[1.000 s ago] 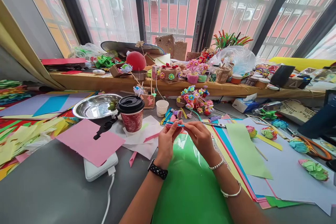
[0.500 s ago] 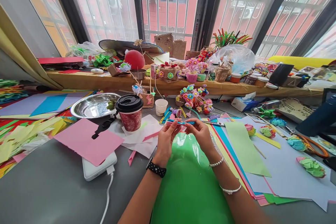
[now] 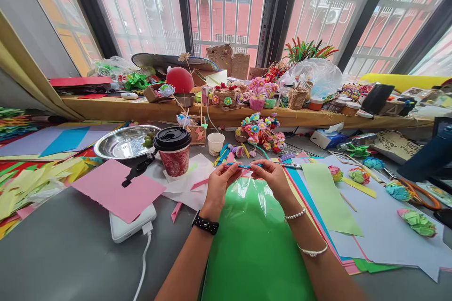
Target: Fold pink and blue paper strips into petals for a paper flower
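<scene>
Between my two hands runs a thin, twisted blue-and-pink strip [image 3: 245, 167], held level above the far end of a glossy green surface [image 3: 261, 244]. My left hand [image 3: 223, 182] pinches its left part between thumb and fingers. The right part sits in the pinch of my right hand [image 3: 271, 178]. A short twisted stretch shows in the gap, and the ends are partly covered by my fingers. It looks like paper, but its material is too small to tell for certain. Beyond my hands lie small folded paper pieces [image 3: 223, 154] and a white paper cup [image 3: 215, 143].
To the left stand a lidded red coffee cup [image 3: 175, 162], a metal bowl [image 3: 106, 146] and a white power bank [image 3: 130, 225] under pink paper [image 3: 120, 188]. Coloured sheets [image 3: 381, 240], crumpled paper flowers [image 3: 418, 222] and orange-handled scissors [image 3: 425, 196] lie right. Crafts crowd the windowsill [image 3: 148, 109].
My hands have drawn slightly apart, the right one moving a little right. More of the twisted strip shows between them.
</scene>
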Demonstrator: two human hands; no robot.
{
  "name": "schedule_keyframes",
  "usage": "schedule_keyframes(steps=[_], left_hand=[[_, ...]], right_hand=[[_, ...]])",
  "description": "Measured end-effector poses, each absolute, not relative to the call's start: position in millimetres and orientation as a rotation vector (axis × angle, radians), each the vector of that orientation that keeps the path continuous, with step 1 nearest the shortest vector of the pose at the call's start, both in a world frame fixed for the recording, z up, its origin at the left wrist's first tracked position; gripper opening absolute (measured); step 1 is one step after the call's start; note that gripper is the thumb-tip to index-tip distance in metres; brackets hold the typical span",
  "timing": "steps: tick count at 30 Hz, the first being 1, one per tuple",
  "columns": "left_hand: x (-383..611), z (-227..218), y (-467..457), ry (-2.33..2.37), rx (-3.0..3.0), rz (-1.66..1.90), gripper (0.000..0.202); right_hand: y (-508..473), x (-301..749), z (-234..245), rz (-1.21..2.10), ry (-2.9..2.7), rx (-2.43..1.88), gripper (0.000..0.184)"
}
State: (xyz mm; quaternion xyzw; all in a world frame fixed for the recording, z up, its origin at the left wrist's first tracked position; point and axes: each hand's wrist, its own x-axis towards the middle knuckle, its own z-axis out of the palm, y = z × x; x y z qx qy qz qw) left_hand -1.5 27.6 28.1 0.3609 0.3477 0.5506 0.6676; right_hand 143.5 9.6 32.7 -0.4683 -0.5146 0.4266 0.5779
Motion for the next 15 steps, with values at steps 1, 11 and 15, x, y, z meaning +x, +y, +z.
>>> schedule_keyframes(steps=[1, 11, 15], left_hand=[[-3, 28, 29, 0.793, 0.841, 1.211, 0.026], [-1, 29, 26, 0.798, 0.906, 1.136, 0.024], [3, 28, 24, 0.793, 0.839, 1.246, 0.023]], right_hand=[[10, 145, 33, 0.988, -1.237, -1.116, 0.026], [18, 159, 28, 0.951, -1.178, -1.003, 0.047], [15, 151, 26, 0.646, -1.302, -1.056, 0.043]])
